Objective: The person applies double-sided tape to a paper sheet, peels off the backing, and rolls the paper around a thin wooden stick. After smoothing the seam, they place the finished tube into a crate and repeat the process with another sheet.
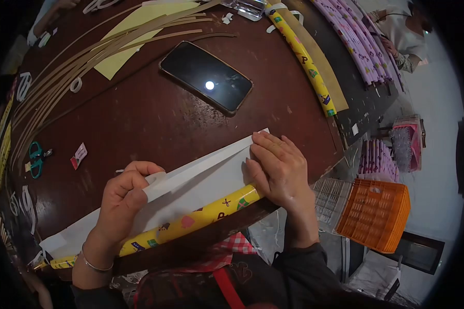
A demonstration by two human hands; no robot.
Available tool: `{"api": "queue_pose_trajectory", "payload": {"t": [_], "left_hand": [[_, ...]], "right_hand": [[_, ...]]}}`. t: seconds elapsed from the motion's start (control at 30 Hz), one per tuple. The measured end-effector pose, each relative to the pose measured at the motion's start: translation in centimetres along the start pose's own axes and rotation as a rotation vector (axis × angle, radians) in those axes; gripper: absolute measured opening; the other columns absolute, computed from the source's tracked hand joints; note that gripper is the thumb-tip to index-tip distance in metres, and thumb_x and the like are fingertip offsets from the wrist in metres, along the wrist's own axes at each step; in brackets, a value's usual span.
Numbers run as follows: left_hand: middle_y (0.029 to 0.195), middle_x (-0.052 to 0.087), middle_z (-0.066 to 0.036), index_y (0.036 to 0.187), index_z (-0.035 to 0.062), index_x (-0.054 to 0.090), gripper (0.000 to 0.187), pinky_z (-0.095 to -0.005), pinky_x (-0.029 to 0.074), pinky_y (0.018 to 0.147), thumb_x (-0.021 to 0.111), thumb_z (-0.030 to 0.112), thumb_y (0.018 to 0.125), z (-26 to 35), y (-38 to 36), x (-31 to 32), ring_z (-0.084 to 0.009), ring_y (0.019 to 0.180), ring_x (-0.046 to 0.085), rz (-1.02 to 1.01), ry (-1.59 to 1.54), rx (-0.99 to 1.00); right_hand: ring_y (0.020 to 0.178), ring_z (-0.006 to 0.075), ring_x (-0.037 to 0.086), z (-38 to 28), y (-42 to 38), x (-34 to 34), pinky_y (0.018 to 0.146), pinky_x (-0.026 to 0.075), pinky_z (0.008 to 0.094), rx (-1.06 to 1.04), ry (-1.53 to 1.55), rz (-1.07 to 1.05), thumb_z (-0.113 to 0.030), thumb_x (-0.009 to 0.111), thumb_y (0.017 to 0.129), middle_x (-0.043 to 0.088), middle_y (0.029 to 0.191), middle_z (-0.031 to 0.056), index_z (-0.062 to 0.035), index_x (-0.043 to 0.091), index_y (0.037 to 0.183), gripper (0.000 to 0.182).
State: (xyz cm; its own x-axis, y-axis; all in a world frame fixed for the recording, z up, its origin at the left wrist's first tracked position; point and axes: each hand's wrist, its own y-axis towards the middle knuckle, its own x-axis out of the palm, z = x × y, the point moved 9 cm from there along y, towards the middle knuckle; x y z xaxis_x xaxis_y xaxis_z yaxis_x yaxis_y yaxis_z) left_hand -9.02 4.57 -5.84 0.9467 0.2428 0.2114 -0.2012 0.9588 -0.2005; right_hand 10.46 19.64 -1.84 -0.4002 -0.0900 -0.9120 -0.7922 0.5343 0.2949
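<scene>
A sheet of yellow printed wrapping paper lies along the near table edge, its white underside (203,188) facing up and its near part wound into a roll (191,220). My left hand (119,198) is closed, thumb and fingers pinching a white strip (206,162) that runs along the sheet's far edge. Toward the right corner, my right hand (281,170) rests with fingers stretched out over the end of the strip and sheet. The heel of that hand is close by the right end of the roll.
A phone (206,77) lies beyond the sheet. Brown strips (100,49), green-handled scissors (36,159) and a small red-and-white packet (79,155) are on the left. Another yellow roll (301,59) and purple rolls (353,44) lie back right. An orange crate (376,213) stands beside the table.
</scene>
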Motion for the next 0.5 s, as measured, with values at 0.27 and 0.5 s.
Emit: {"api": "queue_pose_trajectory", "payload": {"t": [0.27,0.5], "left_hand": [[0.117,0.055,-0.014,0.081,0.0058,0.058,0.045,-0.0342,0.044,0.091,0.062,0.05,0.09,1.4,1.1,2.1,-0.0176,0.103,0.054,-0.066,-0.128,0.068],[0.116,0.058,-0.013,0.098,0.0052,0.059,0.045,-0.0394,0.049,0.091,0.048,0.049,0.098,3.6,4.7,5.1,-0.0236,0.101,0.06,-0.072,-0.399,0.038]], "right_hand": [[0.114,0.0282,0.061,0.1,-0.4,0.2,0.098,0.044,0.0535,0.002,0.022,-0.003,-0.025,0.064,0.084,0.066,0.116,0.0129,-0.0044,0.068,0.098,0.025],[0.12,0.0266,0.057,0.3,-0.8,0.6,0.104,0.035,0.0593,0.019,-0.002,-0.052,-0.026,0.064,0.084,0.064,0.122,0.0109,-0.0067,0.069,0.1,0.026]]}}
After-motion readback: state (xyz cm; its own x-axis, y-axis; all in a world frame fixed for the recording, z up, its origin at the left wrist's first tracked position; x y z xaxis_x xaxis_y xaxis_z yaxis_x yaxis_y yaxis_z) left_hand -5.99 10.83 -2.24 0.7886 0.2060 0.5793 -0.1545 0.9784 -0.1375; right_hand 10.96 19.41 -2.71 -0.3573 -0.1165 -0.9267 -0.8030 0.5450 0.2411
